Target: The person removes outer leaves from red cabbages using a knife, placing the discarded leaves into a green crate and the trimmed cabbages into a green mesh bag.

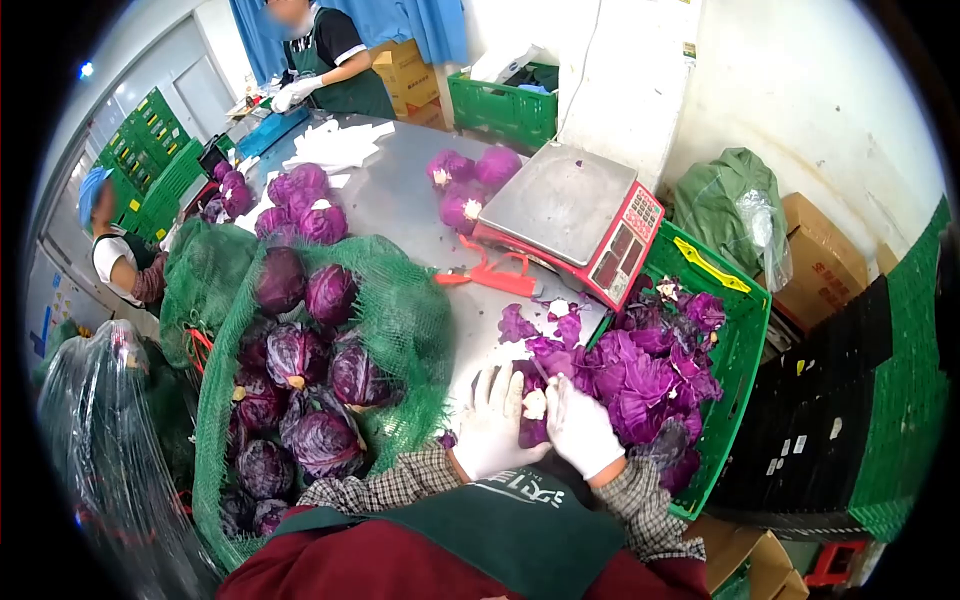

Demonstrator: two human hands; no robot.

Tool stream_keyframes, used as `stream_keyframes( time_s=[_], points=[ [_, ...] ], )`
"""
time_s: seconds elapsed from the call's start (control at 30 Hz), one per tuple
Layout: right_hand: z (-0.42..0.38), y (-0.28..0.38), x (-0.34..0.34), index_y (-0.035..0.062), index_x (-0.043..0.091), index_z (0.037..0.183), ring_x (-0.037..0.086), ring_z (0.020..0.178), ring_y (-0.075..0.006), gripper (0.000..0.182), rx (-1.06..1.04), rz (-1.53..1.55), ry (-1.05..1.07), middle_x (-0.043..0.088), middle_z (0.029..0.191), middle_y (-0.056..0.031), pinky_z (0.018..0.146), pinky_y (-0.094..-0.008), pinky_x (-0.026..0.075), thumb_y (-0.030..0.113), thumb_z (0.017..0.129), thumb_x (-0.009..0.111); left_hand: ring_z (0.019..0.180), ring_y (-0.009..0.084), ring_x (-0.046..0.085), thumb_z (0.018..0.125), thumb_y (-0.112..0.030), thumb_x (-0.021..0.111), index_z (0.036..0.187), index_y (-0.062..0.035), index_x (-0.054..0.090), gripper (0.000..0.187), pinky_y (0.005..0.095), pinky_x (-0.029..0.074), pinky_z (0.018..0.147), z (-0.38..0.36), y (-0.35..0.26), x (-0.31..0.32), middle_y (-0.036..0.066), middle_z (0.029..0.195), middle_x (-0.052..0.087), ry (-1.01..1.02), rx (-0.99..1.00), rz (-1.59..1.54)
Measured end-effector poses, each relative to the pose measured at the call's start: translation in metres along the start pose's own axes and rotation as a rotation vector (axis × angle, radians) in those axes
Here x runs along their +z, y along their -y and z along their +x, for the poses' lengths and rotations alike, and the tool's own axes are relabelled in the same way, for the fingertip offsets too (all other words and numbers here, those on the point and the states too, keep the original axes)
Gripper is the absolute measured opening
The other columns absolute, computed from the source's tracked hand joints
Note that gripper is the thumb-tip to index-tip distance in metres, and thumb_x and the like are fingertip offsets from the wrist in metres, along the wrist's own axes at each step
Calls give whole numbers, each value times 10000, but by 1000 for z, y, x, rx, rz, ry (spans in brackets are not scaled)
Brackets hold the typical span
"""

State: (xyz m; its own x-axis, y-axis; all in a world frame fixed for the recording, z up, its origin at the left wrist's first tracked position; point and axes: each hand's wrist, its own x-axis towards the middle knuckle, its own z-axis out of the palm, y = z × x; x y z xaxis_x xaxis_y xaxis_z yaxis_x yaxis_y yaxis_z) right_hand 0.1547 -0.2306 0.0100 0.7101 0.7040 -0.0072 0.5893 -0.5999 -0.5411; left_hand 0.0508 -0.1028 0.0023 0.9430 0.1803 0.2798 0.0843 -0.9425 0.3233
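Observation:
A purple cabbage (534, 428) with its pale stem end showing lies on the metal table between my two white-gloved hands. My left hand (492, 420) rests on its left side with the fingers apart, touching it. Against its right side is my right hand (582, 428), fingers close together; whether a small tool is in them is too small to tell. Purple leaf scraps (552, 335) lie just beyond. To the right, a green crate (738, 385) holds loose purple leaves (640, 385). Left of my hands, a green mesh bag (420, 325) holds several cabbages (322, 440).
A red scale (570, 212) stands ahead, with red-handled shears (490, 278) beside it. Several trimmed cabbages (465, 205) sit farther back on the table (395, 215). One co-worker (345, 75) stands across the table, another (118, 245) at the far left. Black crates (815, 420) are stacked at right.

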Motion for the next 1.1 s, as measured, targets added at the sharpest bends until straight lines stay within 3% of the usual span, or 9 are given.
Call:
stream_keyframes(
  time_s=[0.13, 0.27, 0.33, 0.4, 0.5, 0.57, 0.7, 1.0, 1.1],
  points=[
    [27, -61, 28, 5, 602, 957, 635, 592, -366, 299, -102, -72, -236, 633, 675, -194, 539, -456, 529, 235, 997, 415, 1328, 465, 316, 581, -420, 845, 1390, 79, 322, 1085, 561, 310, 1083, -2, 9, 1, 289, 1405, 355, -68, 33, -83],
    [27, -133, 76, -15, 573, 954, 613, 684, -379, 248, -429, -129, -621, 584, 739, -201, 586, -417, 509, 161, 1004, 405, 1369, 469, 273, 565, -336, 879, 1425, 35, 245, 1130, 509, 246, 1147, -36, 64, -2, 282, 1444, 303, -90, 196, -361],
    [-5, -141, 39, -44, 577, 1032, 642, 764, -294, 285, 492, 490, -232, 651, 915, -206, 654, -377, 516, 200, 1008, 433, 1402, 410, 256, 571, -318, 874, 1467, 8, 197, 1170, 464, 208, 1170, -64, 88, -2, 258, 1482, 260, -58, -29, -590],
    [-29, -167, 4, -47, 533, 1230, 620, 642, -268, 395, 579, 655, -462, 643, 783, -170, 598, -376, 509, 276, 1007, 483, 1396, 295, 291, 620, -253, 852, 1510, -8, 99, 1191, 386, 233, 1163, -71, 113, 0, 204, 1490, 268, -45, -169, -842],
    [-26, -168, -24, -2, 354, 1439, 585, 565, -210, 595, 257, -58, -743, 610, 698, -129, 551, -352, 494, 269, 959, 578, 1346, 290, 374, 673, -185, 830, 1504, 21, 89, 1132, 372, 332, 1116, -47, 93, -23, 204, 1477, 294, 19, -335, -909],
    [-18, -69, -69, 33, 329, 1473, 626, 685, -197, 663, 442, 253, -424, 666, 827, -120, 656, -314, 516, 223, 917, 635, 1355, 302, 352, 655, -243, 859, 1493, 35, 123, 1149, 389, 312, 1128, -40, 97, -1, 214, 1464, 300, -18, -281, -778],
    [14, -18, -1, -36, 416, 1405, 549, 1201, -253, 737, -69, 592, -108, 515, 1358, -210, 1007, -350, 443, 244, 817, 760, 1359, 382, 332, 629, -424, 856, 1466, 62, 196, 1172, 419, 290, 1137, -23, 88, 0, 278, 1441, 297, 17, -198, -468],
    [25, -8, 35, -6, 456, 1361, 544, 1123, -355, 614, -164, 526, 1, 570, 1234, -218, 975, -405, 439, 248, 854, 693, 1329, 411, 361, 621, -463, 840, 1452, 85, 204, 1182, 432, 299, 1124, -21, 73, -9, 294, 1408, 335, 42, -177, -316],
    [15, -14, 40, -13, 498, 1293, 590, 1003, -309, 487, -292, 360, -272, 588, 1135, -194, 904, -378, 478, 180, 874, 656, 1308, 423, 383, 614, -483, 835, 1443, 95, 216, 1185, 436, 323, 1111, -17, 75, -10, 303, 1387, 358, 45, -188, -315]
  ],
)
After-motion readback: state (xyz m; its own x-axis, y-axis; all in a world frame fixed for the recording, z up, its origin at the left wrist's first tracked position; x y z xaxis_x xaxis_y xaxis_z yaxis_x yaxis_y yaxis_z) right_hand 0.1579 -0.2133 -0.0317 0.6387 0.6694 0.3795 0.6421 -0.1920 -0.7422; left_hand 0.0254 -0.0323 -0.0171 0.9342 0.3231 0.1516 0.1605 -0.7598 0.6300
